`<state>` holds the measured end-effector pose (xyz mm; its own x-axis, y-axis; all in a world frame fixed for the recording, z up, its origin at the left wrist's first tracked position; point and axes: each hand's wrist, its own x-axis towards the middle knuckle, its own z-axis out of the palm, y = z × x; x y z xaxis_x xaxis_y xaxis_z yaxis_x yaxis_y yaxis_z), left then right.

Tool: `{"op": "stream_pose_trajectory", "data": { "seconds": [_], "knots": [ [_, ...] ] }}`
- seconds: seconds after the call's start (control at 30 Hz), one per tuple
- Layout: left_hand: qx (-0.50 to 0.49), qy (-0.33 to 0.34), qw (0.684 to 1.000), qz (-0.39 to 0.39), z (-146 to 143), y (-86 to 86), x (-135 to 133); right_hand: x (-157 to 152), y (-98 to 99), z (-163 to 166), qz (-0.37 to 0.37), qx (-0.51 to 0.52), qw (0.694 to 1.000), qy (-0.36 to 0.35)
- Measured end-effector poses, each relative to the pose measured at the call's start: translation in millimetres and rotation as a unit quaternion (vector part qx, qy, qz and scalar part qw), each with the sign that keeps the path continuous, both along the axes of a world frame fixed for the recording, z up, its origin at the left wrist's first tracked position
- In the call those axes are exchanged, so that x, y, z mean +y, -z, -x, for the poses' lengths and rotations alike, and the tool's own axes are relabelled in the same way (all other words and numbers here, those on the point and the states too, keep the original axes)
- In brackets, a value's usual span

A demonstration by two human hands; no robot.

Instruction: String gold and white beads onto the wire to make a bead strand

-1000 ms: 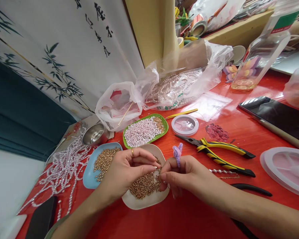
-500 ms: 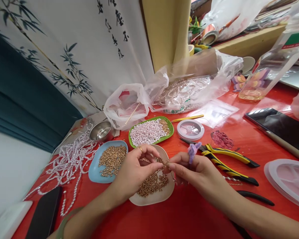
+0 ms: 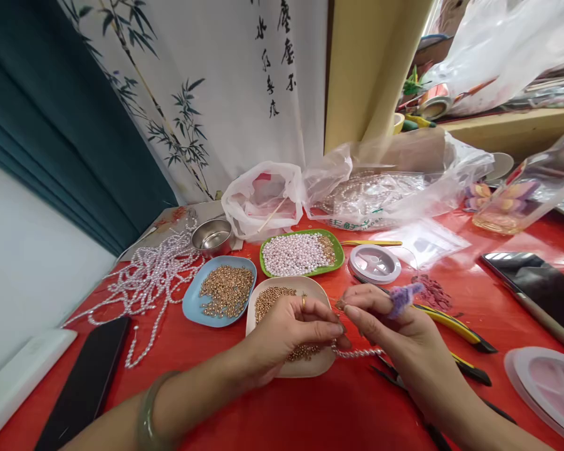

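My left hand (image 3: 291, 329) pinches its fingertips together over a cream dish (image 3: 282, 371) of small gold beads. My right hand (image 3: 392, 329) meets it fingertip to fingertip, also pinched, with a purple fuzzy wrap (image 3: 403, 295) on one finger. A short strand of pearl beads (image 3: 357, 353) hangs from between the two hands. What the left fingertips hold is too small to make out. A blue dish (image 3: 192, 305) of gold beads and a green dish (image 3: 337, 254) of white pearls lie just beyond.
Yellow-handled pliers (image 3: 455, 324) lie under my right wrist. A clear spool (image 3: 375, 264), steel cup (image 3: 212, 236), plastic bags (image 3: 380, 188), long pearl strands (image 3: 155, 279), a black phone (image 3: 87, 382), a tablet (image 3: 540, 288) and a pink lid (image 3: 549, 388) crowd the red table (image 3: 310, 413).
The view swung to the right and down. Both hands stayed pinched together over the cream dish, and the pearl strand now hangs into sight between them.
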<state>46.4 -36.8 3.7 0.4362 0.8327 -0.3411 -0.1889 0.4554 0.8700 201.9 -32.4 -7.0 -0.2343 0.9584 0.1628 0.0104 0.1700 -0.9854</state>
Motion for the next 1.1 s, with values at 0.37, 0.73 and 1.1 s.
{"op": "stream_pose_trajectory", "data": {
  "seconds": [0.37,0.73,1.1],
  "knots": [
    [-0.024,0.068,0.997,-0.002,9.7,-9.8,0.5,-2.2,-15.5,0.5,-0.014,-0.004,0.999,-0.039],
    [-0.006,0.062,0.998,-0.024,23.3,-33.8,-0.7,-13.5,-35.7,4.5,0.081,0.075,0.992,-0.067],
    [0.101,0.044,0.989,-0.098,25.2,-29.6,-2.4,-16.4,-28.2,13.7,0.176,0.064,0.981,-0.047]
  ]
}}
